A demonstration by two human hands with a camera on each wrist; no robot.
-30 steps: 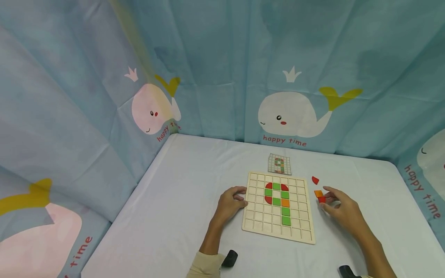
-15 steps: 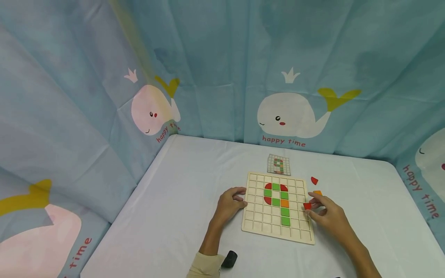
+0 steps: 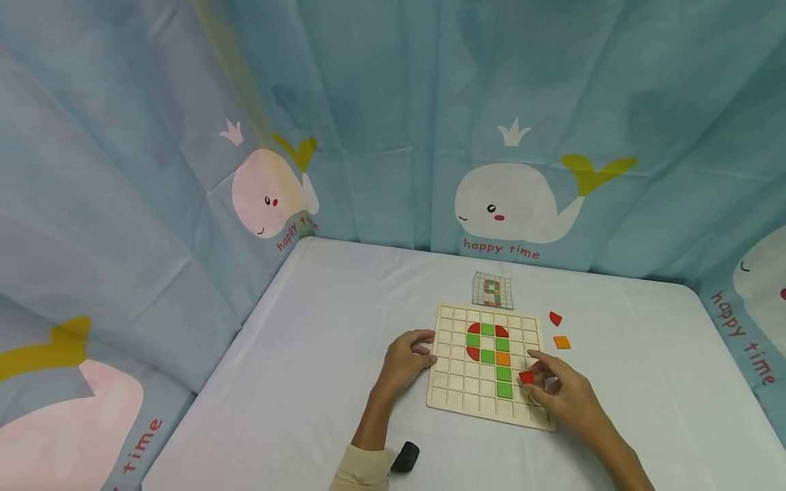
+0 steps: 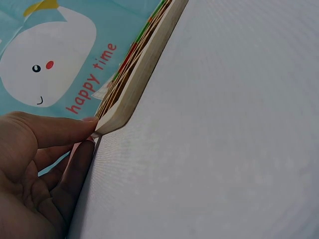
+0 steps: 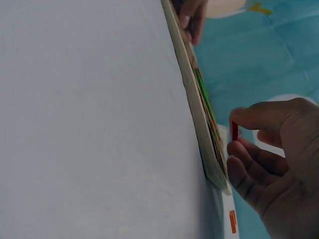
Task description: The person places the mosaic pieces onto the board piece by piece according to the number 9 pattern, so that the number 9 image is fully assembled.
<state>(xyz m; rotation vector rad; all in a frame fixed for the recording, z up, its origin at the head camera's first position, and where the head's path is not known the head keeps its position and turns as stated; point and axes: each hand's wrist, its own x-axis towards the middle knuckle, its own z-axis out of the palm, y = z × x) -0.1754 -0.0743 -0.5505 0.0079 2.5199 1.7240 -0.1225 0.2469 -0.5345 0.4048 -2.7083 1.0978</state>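
My left hand [image 3: 406, 360] holds the left edge of a square wooden grid board [image 3: 457, 389], its thumb right at the rim in the left wrist view. Green, red and orange pieces inset in the board form a 9-like figure. Over the board's right side, my right hand [image 3: 568, 395] pinches a small red tile [image 3: 526, 378] between thumb and fingertips. The right wrist view shows this red tile [image 5: 234, 130] edge-on, close above the board [image 5: 197, 114].
Behind the board lies a pattern card [image 3: 492, 291] printed with a similar figure. To the right are a red quarter-round piece [image 3: 555, 318] and an orange tile [image 3: 561, 342] on the white-covered table [image 3: 344, 307]. Blue whale-print curtains [image 3: 381, 191] stand around it.
My right hand has picked up the red tile from beside the orange one and carried it left over the board. The left hand stays at the board's edge.
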